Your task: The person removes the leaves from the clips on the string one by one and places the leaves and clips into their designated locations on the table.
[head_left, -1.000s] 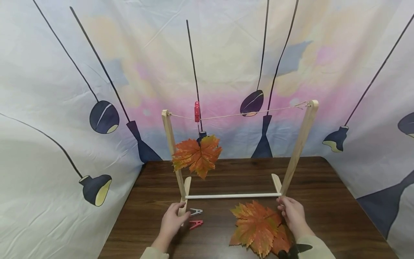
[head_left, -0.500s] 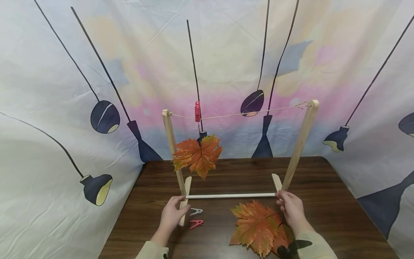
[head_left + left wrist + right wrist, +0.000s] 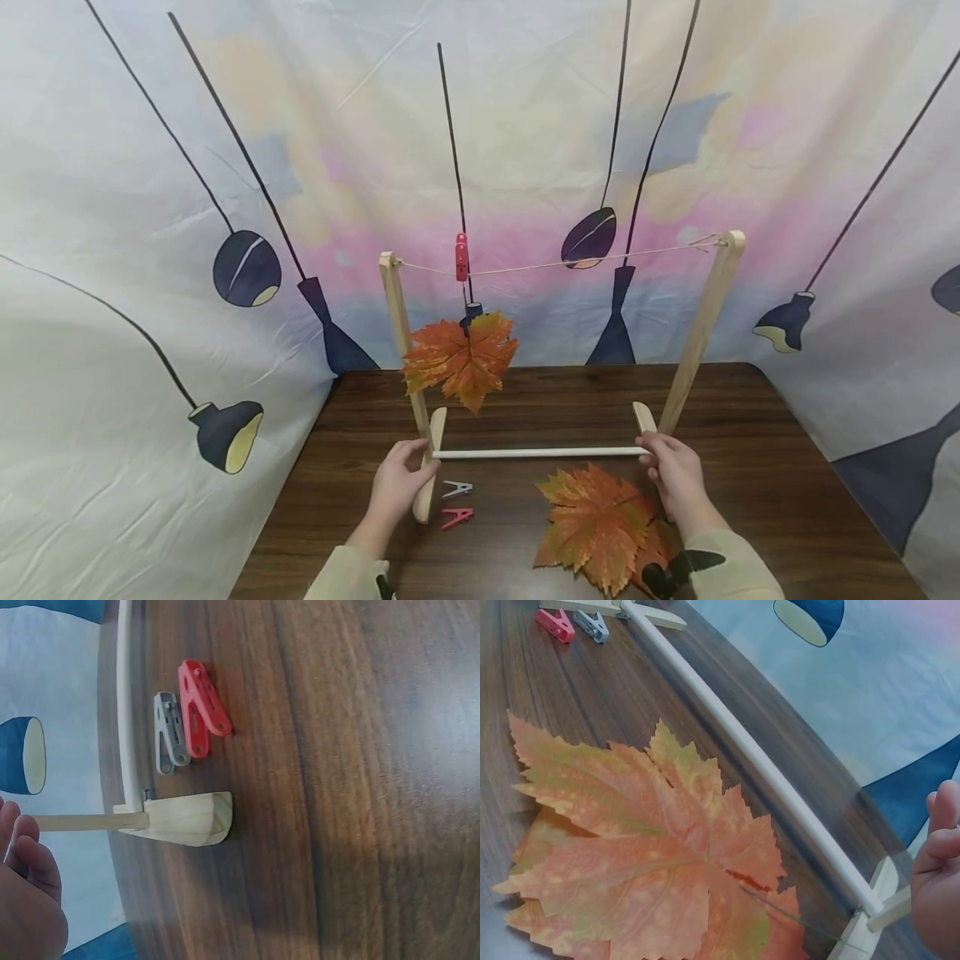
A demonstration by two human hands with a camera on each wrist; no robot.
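Left sleeve [image 3: 339, 577]: long, pale cream fabric, reaching wrist; small black piece [image 3: 386, 588] showing at inner cuff edge. Right sleeve [image 3: 738, 575]: matching pale cream; larger black fitting [image 3: 681, 568] at cuff, rounded inward, tapering outward across fabric. Left grip [image 3: 393, 485], right grip [image 3: 677, 477]: bare.

A pale wooden frame [image 3: 701, 333] stands upright (seemingly level).

Overlapping orange leaves [image 3: 641, 836] lie beside a white rod [image 3: 742, 742].
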